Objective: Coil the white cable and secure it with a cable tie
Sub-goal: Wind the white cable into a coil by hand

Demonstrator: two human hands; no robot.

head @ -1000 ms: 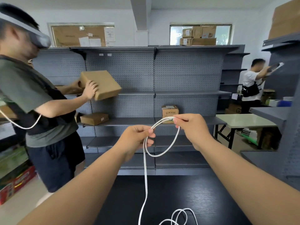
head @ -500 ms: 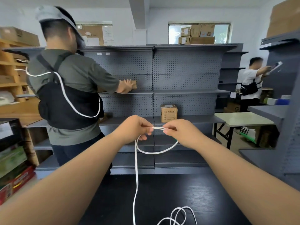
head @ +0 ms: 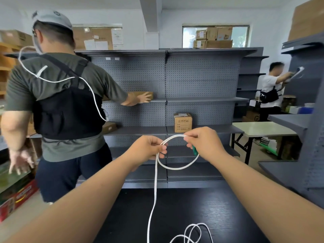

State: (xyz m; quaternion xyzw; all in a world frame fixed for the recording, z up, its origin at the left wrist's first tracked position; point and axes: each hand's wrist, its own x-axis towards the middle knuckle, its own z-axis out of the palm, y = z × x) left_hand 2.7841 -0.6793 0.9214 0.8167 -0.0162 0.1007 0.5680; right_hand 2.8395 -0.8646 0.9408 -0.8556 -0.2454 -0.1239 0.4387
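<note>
I hold the white cable up in front of me as one round loop. My left hand pinches the loop at its left side, where the strands cross. My right hand pinches the top right of the loop between thumb and fingers. A small green piece shows under my right palm; what it is I cannot tell. From my left hand one strand hangs straight down to the black table, where more cable lies in loose curls at the near edge.
A grey pegboard shelf unit stands behind the table with a small cardboard box on it. A person in a green shirt stands close on the left, reaching to a shelf. Another person works far right, near a pale table.
My hands have drawn slightly apart and the loop has opened wider. The person on the left has turned their back and set a box on the shelf.
</note>
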